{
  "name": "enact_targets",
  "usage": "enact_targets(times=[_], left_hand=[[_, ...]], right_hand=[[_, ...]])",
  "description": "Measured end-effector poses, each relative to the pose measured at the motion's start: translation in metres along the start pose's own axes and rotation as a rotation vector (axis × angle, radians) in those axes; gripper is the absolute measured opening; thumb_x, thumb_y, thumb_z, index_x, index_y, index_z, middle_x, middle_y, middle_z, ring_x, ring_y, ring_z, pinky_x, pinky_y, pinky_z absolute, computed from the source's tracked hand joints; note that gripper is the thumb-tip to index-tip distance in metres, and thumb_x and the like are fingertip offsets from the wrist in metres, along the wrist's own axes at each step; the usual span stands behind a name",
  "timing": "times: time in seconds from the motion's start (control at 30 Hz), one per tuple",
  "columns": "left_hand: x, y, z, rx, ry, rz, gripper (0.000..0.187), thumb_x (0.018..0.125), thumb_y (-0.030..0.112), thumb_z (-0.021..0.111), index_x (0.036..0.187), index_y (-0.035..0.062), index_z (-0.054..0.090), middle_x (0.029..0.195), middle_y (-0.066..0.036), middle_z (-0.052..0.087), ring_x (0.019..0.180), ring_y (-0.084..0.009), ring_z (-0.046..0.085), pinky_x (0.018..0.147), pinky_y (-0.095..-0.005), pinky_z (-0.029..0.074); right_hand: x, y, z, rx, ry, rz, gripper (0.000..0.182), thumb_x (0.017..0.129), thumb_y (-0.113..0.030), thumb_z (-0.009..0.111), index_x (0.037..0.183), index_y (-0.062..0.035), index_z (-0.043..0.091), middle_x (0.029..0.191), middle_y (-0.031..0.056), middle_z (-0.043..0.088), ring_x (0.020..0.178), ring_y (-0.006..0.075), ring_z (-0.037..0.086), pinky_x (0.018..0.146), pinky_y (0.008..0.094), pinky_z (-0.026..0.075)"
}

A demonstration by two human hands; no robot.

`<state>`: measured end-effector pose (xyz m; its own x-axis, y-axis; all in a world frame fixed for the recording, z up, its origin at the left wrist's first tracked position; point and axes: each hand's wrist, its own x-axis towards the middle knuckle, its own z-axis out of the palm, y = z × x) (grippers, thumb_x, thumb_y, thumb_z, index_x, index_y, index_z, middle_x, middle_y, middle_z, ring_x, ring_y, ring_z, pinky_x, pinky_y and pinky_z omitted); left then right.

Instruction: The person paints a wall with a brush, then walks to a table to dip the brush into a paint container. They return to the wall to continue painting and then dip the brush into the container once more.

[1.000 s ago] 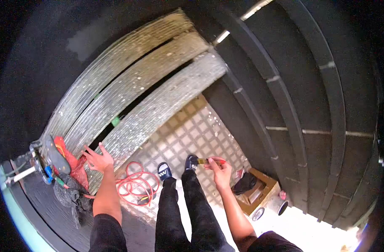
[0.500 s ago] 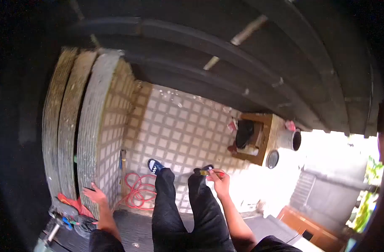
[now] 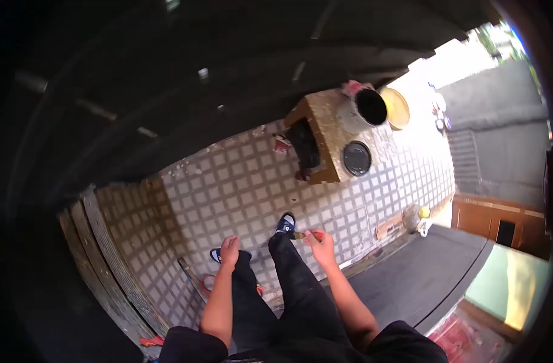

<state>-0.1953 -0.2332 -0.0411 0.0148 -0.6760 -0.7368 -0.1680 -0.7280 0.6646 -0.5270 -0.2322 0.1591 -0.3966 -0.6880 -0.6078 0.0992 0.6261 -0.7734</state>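
My right hand point(image 3: 322, 247) is closed round what looks like a small paintbrush point(image 3: 299, 235), with a red handle end by the fingers and its tip pointing left over my right knee. My left hand point(image 3: 230, 250) hangs over my left leg, its fingers loosely stretched and nothing visible in them. Ahead of my hands stands a speckled wooden box point(image 3: 326, 118), open on its left side. On it are a pale bucket point(image 3: 352, 114) with a dark inside and a round black lid or dish point(image 3: 357, 158).
A yellowish round lid or tub point(image 3: 396, 109) is beyond the bucket. Stacked grey boards point(image 3: 110, 257) stand at left, near a red hose point(image 3: 208, 282). A dark wall point(image 3: 137, 78) curves along the far side. A dark flat surface point(image 3: 409, 266) lies at right, above the tiled floor point(image 3: 246, 175).
The view has swung to the right, bringing the box and bucket nearer the middle. My left hand has left the board stack and now hangs before my leg. My right hand still grips the brush.
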Motion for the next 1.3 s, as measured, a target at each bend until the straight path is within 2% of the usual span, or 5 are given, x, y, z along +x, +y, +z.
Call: enact_targets(times=[0.5, 0.53, 0.63, 0.97, 1.3], left_hand=[[0.005, 0.145, 0.162, 0.502, -0.228, -0.192, 0.041, 0.095, 0.04, 0.069, 0.117, 0.0049, 0.067, 0.099, -0.006, 0.072, 0.081, -0.0138, 0.066, 0.071, -0.0312, 0.052], [0.018, 0.147, 0.167, 0.711, -0.215, -0.026, 0.043, 0.091, 0.041, 0.071, 0.109, 0.0018, 0.068, 0.095, -0.014, 0.074, 0.09, -0.0306, 0.071, 0.082, -0.04, 0.055], [0.039, 0.194, 0.197, 0.924, -0.26, 0.05, 0.051, 0.086, 0.042, 0.074, 0.114, -0.0001, 0.065, 0.107, -0.02, 0.072, 0.104, -0.0394, 0.067, 0.094, -0.0459, 0.052], [0.217, 0.343, 0.406, 1.25, -0.179, 0.762, 0.138, 0.064, 0.053, 0.089, 0.161, 0.0024, 0.005, 0.168, -0.023, 0.01, 0.156, -0.038, 0.005, 0.125, -0.0546, 0.011], [0.285, 0.336, 0.483, 1.568, -0.288, 0.313, 0.174, 0.045, 0.067, 0.092, 0.155, 0.0039, -0.027, 0.161, -0.027, -0.032, 0.15, -0.0408, -0.031, 0.122, -0.0594, -0.004]], right_hand=[[0.076, -0.068, -0.222, 0.191, 0.368, -0.066, 0.023, 0.101, -0.018, 0.064, 0.109, 0.0025, 0.069, 0.092, 0.0091, 0.074, 0.08, 0.0141, 0.071, 0.068, 0.0272, 0.055], [0.08, -0.076, -0.229, 0.223, 0.394, -0.072, 0.024, 0.101, -0.018, 0.064, 0.109, 0.0035, 0.069, 0.093, 0.0098, 0.074, 0.08, 0.015, 0.071, 0.069, 0.0277, 0.056], [0.101, -0.111, -0.251, 0.271, 0.441, -0.077, 0.025, 0.1, -0.018, 0.065, 0.109, 0.0054, 0.069, 0.093, 0.0124, 0.073, 0.081, 0.0176, 0.072, 0.071, 0.0297, 0.058], [0.26, -0.219, -0.268, 0.108, 0.451, -0.337, 0.018, 0.098, -0.012, 0.066, 0.105, 0.0038, 0.071, 0.088, 0.0115, 0.072, 0.08, 0.0184, 0.068, 0.075, 0.0287, 0.053], [0.459, -0.217, -0.244, -0.533, 0.09, -0.363, 0.014, 0.086, -0.011, 0.064, 0.092, -0.0007, 0.072, 0.095, 0.0241, 0.07, 0.087, 0.0449, 0.067, 0.08, 0.0497, 0.055]])
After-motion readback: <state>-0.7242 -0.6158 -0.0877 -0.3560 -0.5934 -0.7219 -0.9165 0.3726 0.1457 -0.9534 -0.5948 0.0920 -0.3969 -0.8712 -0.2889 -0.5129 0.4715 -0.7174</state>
